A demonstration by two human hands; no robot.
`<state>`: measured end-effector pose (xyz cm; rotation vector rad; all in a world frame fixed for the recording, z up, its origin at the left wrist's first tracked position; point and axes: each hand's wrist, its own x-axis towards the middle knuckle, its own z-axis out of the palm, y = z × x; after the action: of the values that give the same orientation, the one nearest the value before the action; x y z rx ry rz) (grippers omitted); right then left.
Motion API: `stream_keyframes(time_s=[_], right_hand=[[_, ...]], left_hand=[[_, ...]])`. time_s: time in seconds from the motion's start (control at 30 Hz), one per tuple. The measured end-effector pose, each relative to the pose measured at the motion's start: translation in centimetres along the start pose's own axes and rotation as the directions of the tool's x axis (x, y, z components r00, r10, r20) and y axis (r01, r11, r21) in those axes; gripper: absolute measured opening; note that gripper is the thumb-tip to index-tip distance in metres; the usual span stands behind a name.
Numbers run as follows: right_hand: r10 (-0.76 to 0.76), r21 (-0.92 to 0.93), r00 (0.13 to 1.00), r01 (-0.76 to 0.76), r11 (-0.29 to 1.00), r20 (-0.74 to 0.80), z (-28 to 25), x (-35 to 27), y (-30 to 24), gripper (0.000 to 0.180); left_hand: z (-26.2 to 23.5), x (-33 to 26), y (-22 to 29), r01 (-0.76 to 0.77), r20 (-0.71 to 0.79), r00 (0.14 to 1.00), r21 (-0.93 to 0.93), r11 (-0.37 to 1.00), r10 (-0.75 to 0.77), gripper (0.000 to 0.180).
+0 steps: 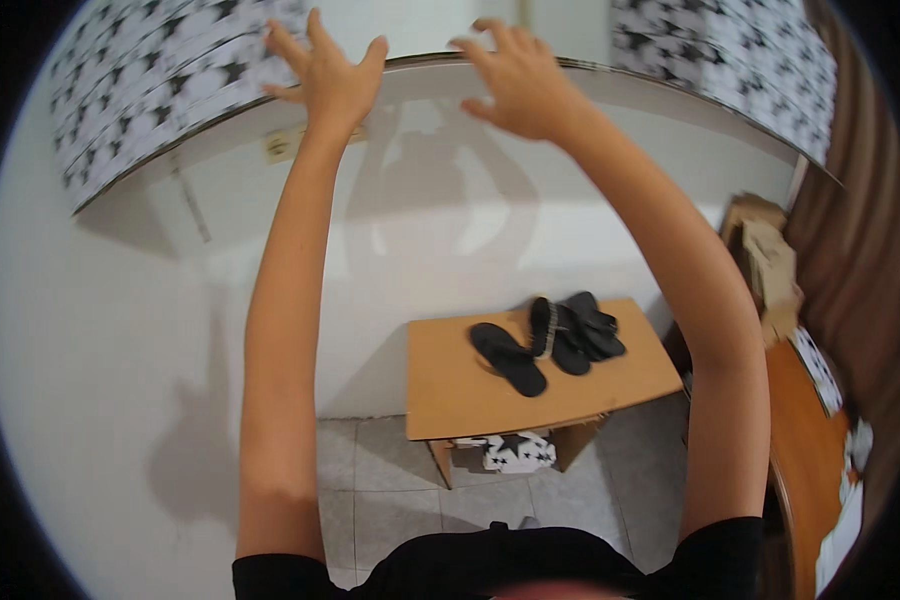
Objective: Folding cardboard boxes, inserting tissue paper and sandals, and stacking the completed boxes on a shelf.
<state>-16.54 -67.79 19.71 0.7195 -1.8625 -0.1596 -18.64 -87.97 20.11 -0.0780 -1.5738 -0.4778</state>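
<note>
Both my arms stretch up and forward toward a wall shelf (450, 57) covered in places with black-and-white star-patterned sheeting (185, 85). My left hand (332, 75) is raised at the shelf's edge, fingers spread, with nothing seen in it. To its right, my right hand (518, 80) has its fingers apart and bent, also holding nothing visible. A gap lies between the two hands. Below them stands a small light-brown wooden table (440, 385) bearing several black sandals (510, 360), one with a beaded strap.
Under the small table lies a star-patterned item (520, 453). A wall socket (278, 147) sits below the shelf. At the right are brown cardboard pieces (770, 265), an orange-brown wooden surface (810, 430) and a brown curtain (865, 220). Grey tiles (390, 505) cover the floor.
</note>
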Motion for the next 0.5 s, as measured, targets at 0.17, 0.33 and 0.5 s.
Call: stream_keyframes(time_s=[0.17,0.33,0.5], right_hand=[[-0.13,-0.115,0.971,0.155,0.981,0.199,-5.6,-13.8,3.5,0.054],[-0.078,-0.051,0.84,0.124,0.991,0.537,-13.2,-27.3,8.9,0.044],[0.22,-0.124,0.758,-0.184,0.975,0.614,-22.2,-39.6,15.1,0.046]], left_hand=[[1.9,-8.0,10.5,0.218,0.156,0.974,-0.47,0.856,-0.162,0.067],[2.9,-17.8,24.2,0.476,0.441,0.865,-0.574,0.666,-0.239,0.062],[5.0,-28.3,38.9,0.6,0.694,0.719,-0.605,0.523,-0.021,0.063]])
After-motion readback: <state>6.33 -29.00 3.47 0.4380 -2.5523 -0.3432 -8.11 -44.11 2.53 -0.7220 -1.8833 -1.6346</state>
